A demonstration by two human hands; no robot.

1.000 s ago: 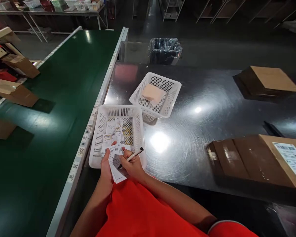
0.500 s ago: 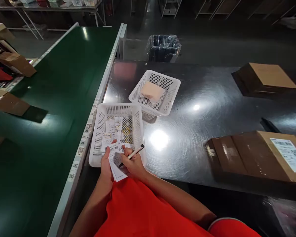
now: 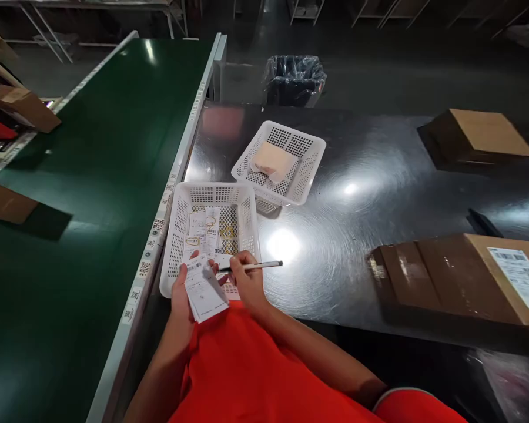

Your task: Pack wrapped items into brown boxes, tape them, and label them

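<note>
A small stack of printed paper slips [image 3: 205, 291] lies in my left hand [image 3: 181, 299], the thumb along its left edge and fingertips showing past the far side. My right hand [image 3: 249, 282] pinches a white pen [image 3: 260, 266] with dark ends, held nearly level. The pen's left end is close to the slips' right edge; whether it touches I cannot tell. Just beyond the hands, a white plastic basket [image 3: 171, 252] holds more printed slips [image 3: 211, 226], some with yellow loops on them. Part of this basket is hidden by my hands and the stack.
A second white basket [image 3: 315, 158] with a pale packet [image 3: 272, 160] stands behind on the metal table [image 3: 335, 247]. Cardboard boxes [image 3: 441, 276] lie at right. On the left runs a green conveyor belt [image 3: 101, 176] carrying a carton [image 3: 9, 201]. A lined bin [image 3: 294, 79] stands beyond.
My right hand has moved right, off the face of the slips, and the pen has swung flatter. The slips have tilted slightly in my left hand. Cartons at left have shifted.
</note>
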